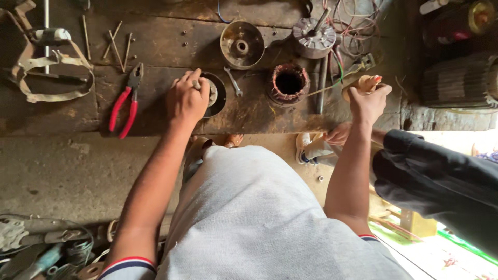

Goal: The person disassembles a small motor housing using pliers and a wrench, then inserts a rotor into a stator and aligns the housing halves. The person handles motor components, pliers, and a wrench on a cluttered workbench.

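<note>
The left hand [185, 99] lay on a round metal cap [213, 94] near the middle of the dark wooden desk [155, 44], its grip closed over the cap's left rim, with a small pale part caught between thumb and fingers. The cap sat flat, half hidden under the hand. Just right of it lay a small spanner [234, 82], and further right stood a stator [288, 83] wound in copper, its bore open upward. Behind these, toward the far edge, sat a second cap [241, 44] like a shallow bowl, and a rotor [314, 37] with its shaft pointing up, beside a tangle of wires [358, 26].

The right hand [368, 101] was raised over the desk's right end, its grip clamped on a wooden handle [363, 83] with a red-tipped end; a thin wire ran from it toward the stator. What the handle belonged to could not be told.

Red-handled pliers [124, 101] lay well left of the left hand, jaws pointing away. Loose nails [116, 46] were scattered behind them, and a strap [49, 78] looped at the desk's left end.

Another person's dark sleeve [436, 181] reached in from the right, their hand [338, 134] low, just below the desk edge near the right forearm.
</note>
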